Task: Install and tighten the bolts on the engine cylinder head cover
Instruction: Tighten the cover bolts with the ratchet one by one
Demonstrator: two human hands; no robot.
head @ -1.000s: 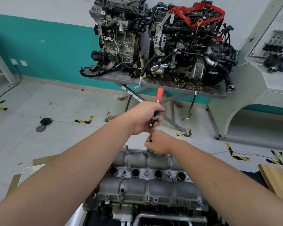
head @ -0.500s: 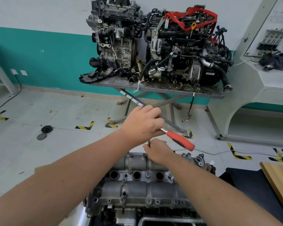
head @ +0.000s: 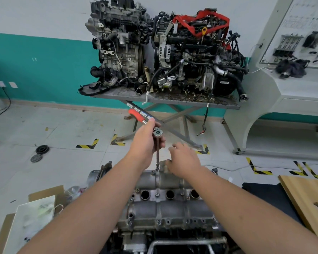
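Observation:
A grey engine cylinder head cover [head: 173, 208] lies in front of me, with several bolts and spark plug holes along its top. My left hand [head: 145, 143] grips the head of a ratchet wrench [head: 157, 133] whose red handle [head: 137, 115] points up and left. The wrench's long extension bar [head: 157, 156] stands upright, its tip on a bolt at the cover's far edge. My right hand [head: 184, 158] hovers just right of the bar with fingers loosely spread, holding nothing.
Two engines [head: 165, 52] sit on a grey scissor-leg table [head: 165, 99] ahead. A white training console [head: 292, 98] stands at right. A wooden board [head: 308, 202] lies at right, cardboard and a paper bag [head: 33, 217] at left. Two discs [head: 39, 153] lie on the floor.
The red handle swung from the right side round to the upper left. My right hand let go of the extension bar's base and moved a little to the right.

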